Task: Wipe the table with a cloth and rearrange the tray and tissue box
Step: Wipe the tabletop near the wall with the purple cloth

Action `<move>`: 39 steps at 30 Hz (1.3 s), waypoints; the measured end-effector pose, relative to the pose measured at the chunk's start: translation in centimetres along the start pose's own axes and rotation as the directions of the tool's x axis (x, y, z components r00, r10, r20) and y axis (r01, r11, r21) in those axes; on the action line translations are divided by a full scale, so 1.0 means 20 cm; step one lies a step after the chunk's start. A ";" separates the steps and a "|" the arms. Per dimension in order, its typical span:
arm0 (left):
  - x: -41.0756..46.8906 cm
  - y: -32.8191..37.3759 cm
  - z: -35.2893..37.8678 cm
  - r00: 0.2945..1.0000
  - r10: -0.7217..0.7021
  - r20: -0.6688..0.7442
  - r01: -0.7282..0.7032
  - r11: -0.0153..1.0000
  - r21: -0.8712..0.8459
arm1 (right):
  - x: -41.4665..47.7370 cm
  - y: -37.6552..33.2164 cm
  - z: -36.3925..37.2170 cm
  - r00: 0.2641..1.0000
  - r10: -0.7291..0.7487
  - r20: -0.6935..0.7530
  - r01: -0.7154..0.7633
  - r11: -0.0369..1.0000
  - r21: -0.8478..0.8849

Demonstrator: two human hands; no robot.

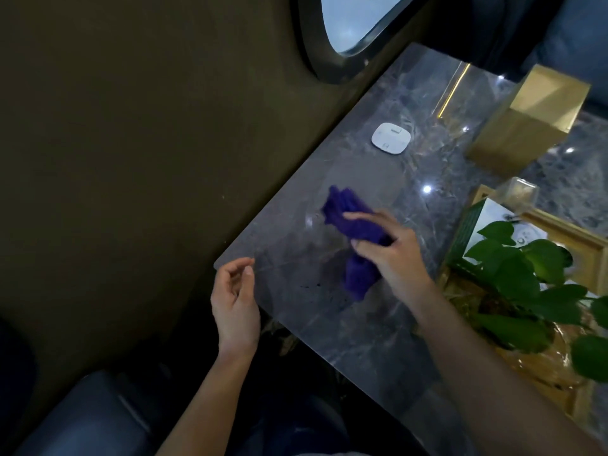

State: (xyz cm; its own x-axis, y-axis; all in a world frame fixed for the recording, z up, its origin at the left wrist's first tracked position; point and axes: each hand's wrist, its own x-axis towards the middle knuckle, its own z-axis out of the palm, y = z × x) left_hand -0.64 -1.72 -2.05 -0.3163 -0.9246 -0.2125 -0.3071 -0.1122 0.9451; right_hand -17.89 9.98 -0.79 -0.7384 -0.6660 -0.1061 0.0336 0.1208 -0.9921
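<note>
Grey marble table [362,340] carries white pad [391,138], gold box [526,123], gold tray [589,248].

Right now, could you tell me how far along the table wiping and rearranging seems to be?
Nothing looks finished yet. In hand: the right hand holds the purple cloth bunched over the marble table, while the left hand is empty at the near corner. Left: dark specks beside the cloth, then placing the gold tissue box and gold tray, both at the right.
</note>
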 end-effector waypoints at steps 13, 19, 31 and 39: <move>-0.04 -0.12 -0.12 0.999 -0.044 0.002 0.044 0.999 0.005 | -0.06 0.24 0.09 0.960 0.198 -0.198 -0.266 0.418 -0.868; -0.05 -0.15 -0.14 0.993 -0.112 -0.041 0.111 0.993 -0.030 | -0.27 0.27 0.47 0.977 0.146 -0.153 -0.195 0.332 -0.923; -0.04 -0.07 -0.14 0.994 -0.046 -0.100 0.039 0.996 -0.080 | -0.22 0.24 0.45 0.799 0.085 0.596 0.547 0.312 -0.777; -0.14 -0.03 0.01 0.993 0.101 0.061 -0.097 0.993 -0.067 | -0.66 0.33 0.14 0.880 0.041 0.474 0.424 0.385 -0.820</move>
State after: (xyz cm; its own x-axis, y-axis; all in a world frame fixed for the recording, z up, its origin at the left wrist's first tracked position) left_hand 0.19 0.93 -2.01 -0.3995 -0.9073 -0.1309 -0.2141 -0.0465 0.9757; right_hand -6.04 17.57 -6.15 -0.3292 -0.9297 -0.1654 -0.8523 0.3679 -0.3719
